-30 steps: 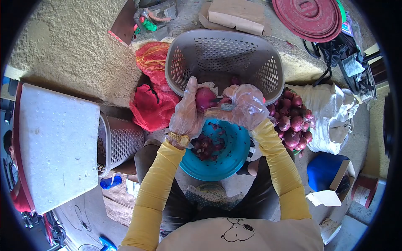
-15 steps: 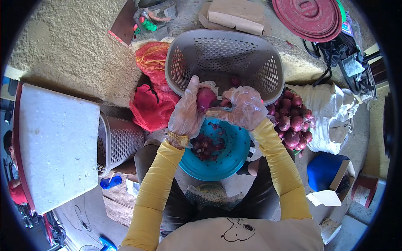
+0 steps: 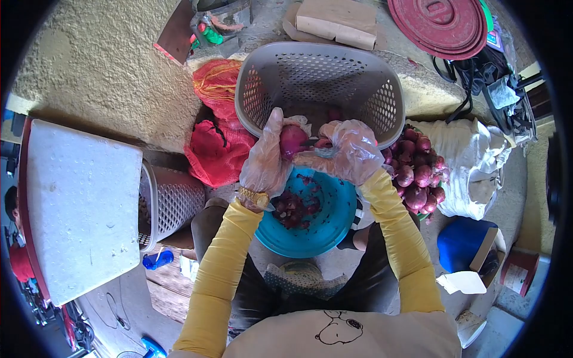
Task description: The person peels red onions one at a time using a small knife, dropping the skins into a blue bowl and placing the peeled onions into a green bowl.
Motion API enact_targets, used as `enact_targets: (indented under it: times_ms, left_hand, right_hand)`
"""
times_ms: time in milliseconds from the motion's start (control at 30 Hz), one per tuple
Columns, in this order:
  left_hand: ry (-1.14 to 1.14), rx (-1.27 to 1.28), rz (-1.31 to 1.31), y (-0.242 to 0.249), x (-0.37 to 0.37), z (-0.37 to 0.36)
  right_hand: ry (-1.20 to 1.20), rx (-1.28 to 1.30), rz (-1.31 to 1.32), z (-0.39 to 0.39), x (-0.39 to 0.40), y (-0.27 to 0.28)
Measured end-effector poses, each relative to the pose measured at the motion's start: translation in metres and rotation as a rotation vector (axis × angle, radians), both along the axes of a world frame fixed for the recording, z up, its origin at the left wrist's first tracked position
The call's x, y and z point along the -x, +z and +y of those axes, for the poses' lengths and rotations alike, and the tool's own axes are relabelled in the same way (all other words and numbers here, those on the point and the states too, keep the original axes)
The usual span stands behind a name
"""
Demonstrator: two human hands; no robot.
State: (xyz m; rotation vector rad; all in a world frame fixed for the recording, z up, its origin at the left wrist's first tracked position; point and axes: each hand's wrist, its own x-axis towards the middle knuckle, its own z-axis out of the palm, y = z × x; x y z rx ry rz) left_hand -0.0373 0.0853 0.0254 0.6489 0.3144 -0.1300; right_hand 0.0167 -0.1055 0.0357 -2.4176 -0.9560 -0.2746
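My left hand, in a clear plastic glove, holds a red onion above the near rim of the grey basket. Facing it, my right hand, also gloved, has its fingers closed around something small and dark whose tip points at the onion; I cannot make out what it is. Below both hands stands a blue basin with onion skins and scraps in it. A few onions lie inside the basket, partly in shadow.
Heaped onions stand at the right beside a white sack. Red net bags lie left of the basket. Farther left are a white foam lid and another basket. At the far left edge, a person is partly visible.
My right hand has turned slightly at the onion, while my left hand stays nearly in place. The person at the far left has shifted a little.
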Motion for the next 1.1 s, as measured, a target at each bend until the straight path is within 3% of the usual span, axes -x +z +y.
enact_targets:
  times_ms: [200,267,500,567,600,667,767,833,1100]
  left_hand:
    - [-0.005,-0.008,-0.007,0.001,0.000,0.000]
    - [-0.014,0.004,-0.015,0.003,0.000,-0.001]
    - [-0.024,-0.008,-0.038,0.003,0.001,0.001]
    - [-0.031,-0.019,-0.045,-0.014,-0.002,0.001]
    - [0.065,-0.322,-0.095,-0.041,-0.006,0.001]
    - [0.161,-0.626,-0.144,-0.051,-0.007,0.002]
    - [0.058,-0.684,-0.148,-0.020,-0.001,0.004]
    - [-0.047,-0.102,-0.046,0.001,0.000,0.002]
    - [-0.007,-0.125,-0.068,-0.007,0.001,0.005]
  right_hand:
    - [0.015,0.021,0.039,-0.001,0.002,0.002]
    - [0.043,0.027,-0.114,-0.002,0.003,0.001]
    - [0.048,-0.017,-0.124,-0.002,0.003,-0.001]
    - [0.047,0.062,0.119,-0.001,0.002,0.004]
    - [0.047,0.062,0.119,-0.001,0.002,0.003]
    - [0.047,0.032,0.069,0.000,0.002,-0.001]
    - [0.043,0.031,0.017,0.002,0.005,0.000]
    - [0.059,0.041,0.032,0.002,0.004,0.000]
    - [0.120,0.177,0.011,0.005,0.006,0.008]
